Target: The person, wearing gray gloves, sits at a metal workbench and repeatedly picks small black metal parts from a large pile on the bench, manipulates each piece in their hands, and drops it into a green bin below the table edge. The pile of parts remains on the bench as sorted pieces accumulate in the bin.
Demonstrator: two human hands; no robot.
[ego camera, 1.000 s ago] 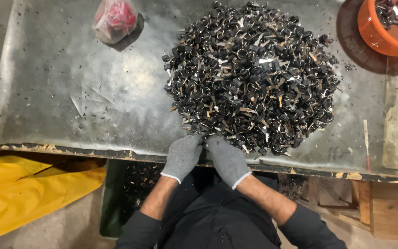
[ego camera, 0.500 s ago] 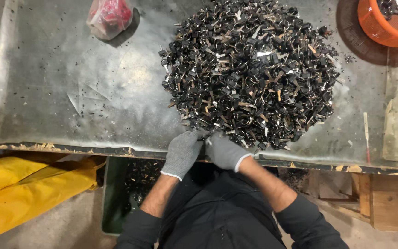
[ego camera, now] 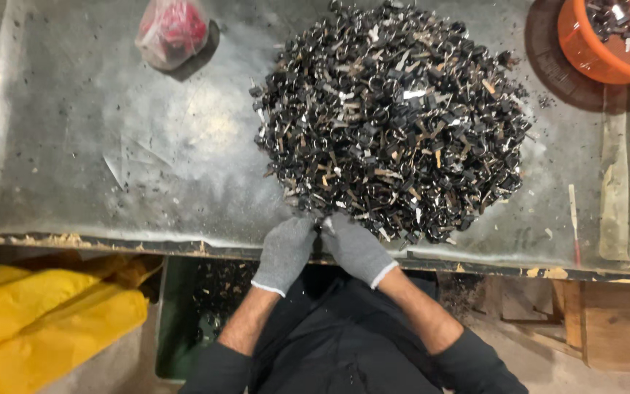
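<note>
Item: left hand [ego camera: 286, 252], grey knit glove, resting at the near edge of the surface [ego camera: 111, 168], fingers drawn together and pointing into the foot of the heap; whether its grip closes on a piece cannot be told. Item: right hand [ego camera: 355, 248], same glove, just beside the left and touching it at the fingertips, grip likewise hidden under the knuckles. Item: heap of small black metal clips [ego camera: 395, 117], loose and tangled, piled toward the far right half of the surface, its near foot reaching both hands. Item: orange bucket [ego camera: 599, 55], far right corner, a few of the same clips inside. Item: clear bag of red pieces [ego camera: 173, 33], far edge, well apart from the heap. Item: green bin [ego camera: 191, 314] below the near edge; yellow sheeting [ego camera: 45, 321] beside it. Risk, as judged: the heap sits close to the near edge, so a careless pull could spill clips past the bin, and sharp edges could snag the knit.
</note>
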